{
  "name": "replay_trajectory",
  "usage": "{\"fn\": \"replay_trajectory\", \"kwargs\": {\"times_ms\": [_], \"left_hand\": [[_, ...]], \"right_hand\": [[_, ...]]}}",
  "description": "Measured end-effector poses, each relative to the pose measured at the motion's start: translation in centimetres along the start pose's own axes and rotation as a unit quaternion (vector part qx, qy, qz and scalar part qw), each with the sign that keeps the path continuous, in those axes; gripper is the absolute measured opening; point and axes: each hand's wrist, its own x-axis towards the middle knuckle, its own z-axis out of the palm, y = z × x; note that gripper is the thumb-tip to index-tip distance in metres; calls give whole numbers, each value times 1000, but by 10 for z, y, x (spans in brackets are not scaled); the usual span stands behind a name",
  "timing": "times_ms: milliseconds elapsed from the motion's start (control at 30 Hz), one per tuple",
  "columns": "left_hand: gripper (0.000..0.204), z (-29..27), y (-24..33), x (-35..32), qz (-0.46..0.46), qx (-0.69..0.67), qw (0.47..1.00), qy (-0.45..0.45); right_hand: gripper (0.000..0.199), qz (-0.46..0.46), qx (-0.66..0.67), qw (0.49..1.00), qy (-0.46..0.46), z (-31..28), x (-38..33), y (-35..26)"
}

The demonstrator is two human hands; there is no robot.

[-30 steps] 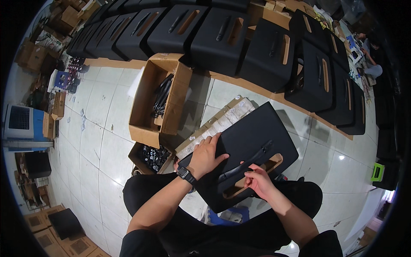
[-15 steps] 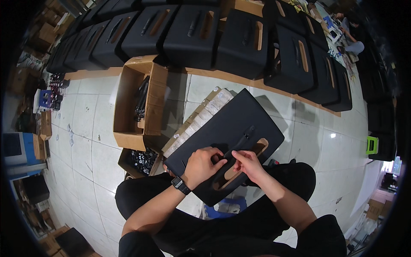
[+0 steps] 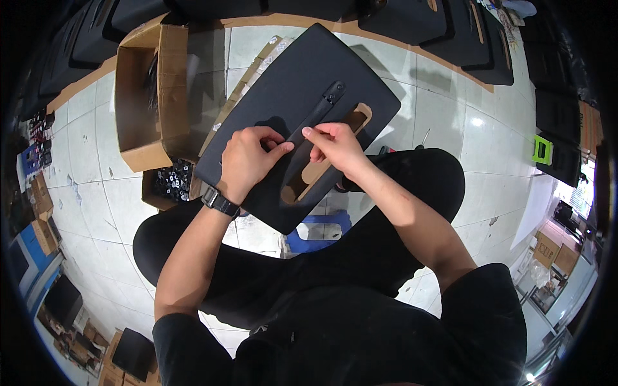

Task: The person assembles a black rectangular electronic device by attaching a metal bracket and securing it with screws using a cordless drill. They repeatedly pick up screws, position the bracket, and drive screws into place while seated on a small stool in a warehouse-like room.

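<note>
A black box [image 3: 277, 83] with a wood-lined slot [image 3: 315, 168] through its top lies tilted in front of me. A black handle [image 3: 318, 114] runs alongside the slot, its far end [image 3: 334, 91] fixed to the box with what look like small screws. My left hand [image 3: 248, 157], wearing a watch, pinches with thumb and forefinger at the near part of the handle. Just beside it my right hand [image 3: 338, 147] is closed, thumb and bent fingers on the same handle. Between the fingertips, the handle's near end is mostly hidden.
At the left stands an open cardboard carton [image 3: 170, 90] with dark parts inside. Below it, a small box of black and metal pieces [image 3: 174, 180]. A screwdriver [image 3: 425, 136] lies by my right knee. A blue plastic stool [image 3: 320, 233] shows under the box. More black cases [image 3: 412, 22] line the back.
My view has tipped downward, so the box and hands appear higher and more to the left. Both hands stay at the handle; their fingers have shifted only slightly.
</note>
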Motion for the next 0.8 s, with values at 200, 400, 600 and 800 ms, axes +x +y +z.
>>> {"fn": "replay_trajectory", "kwargs": {"times_ms": [200,400,600,800], "left_hand": [[33,2,-19,-4,62,18,997,-31],[35,13,-33,-15,145,61,988,9],[38,14,-44,-30,162,4,987,8],[30,-14,-51,-36,140,-35,989,-14]], "right_hand": [[26,-1,28,998,-58,-7,3,6],[32,0,118,983,-138,-27,2,18],[28,11,97,986,-134,-33,5,26],[19,32,49,996,-61,-14,13,8]]}}
